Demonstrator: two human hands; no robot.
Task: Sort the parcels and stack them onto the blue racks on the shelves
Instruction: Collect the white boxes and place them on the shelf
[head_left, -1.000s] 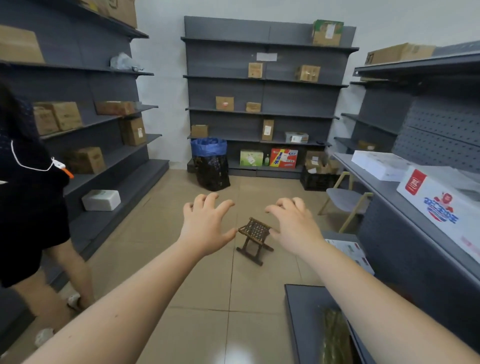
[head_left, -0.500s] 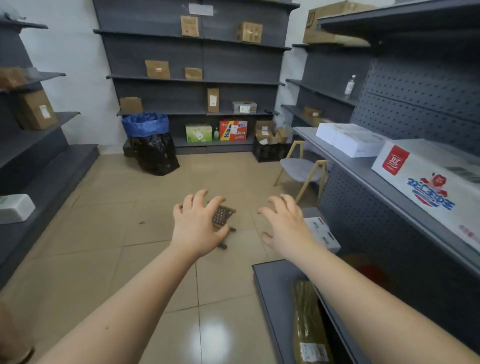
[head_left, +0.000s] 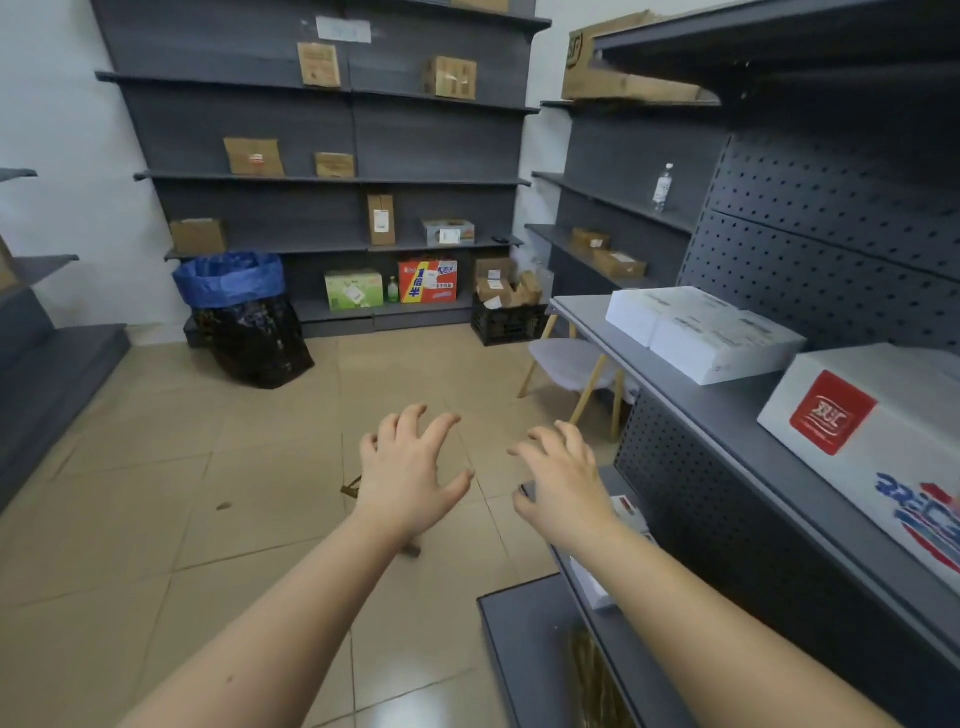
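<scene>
Dark grey shelving (head_left: 431, 140) lines the far wall, cardboard parcels (head_left: 253, 156) scattered along it. On the right shelf (head_left: 727, 410) a large white carton (head_left: 872, 431) sits nearest, two white parcels (head_left: 722, 345) just beyond. The left hand (head_left: 405, 478) and right hand (head_left: 563, 483) hover empty over the tiled floor (head_left: 208, 467), fingers spread

Even, soft indoor light, faint floor (head_left: 234, 519) glare, wide-angle bending at edges, slight blur.

On right shelf (head_left: 717, 405): two white boxes (head_left: 696, 327), printed carton (head_left: 872, 431) (red logo).
</scene>
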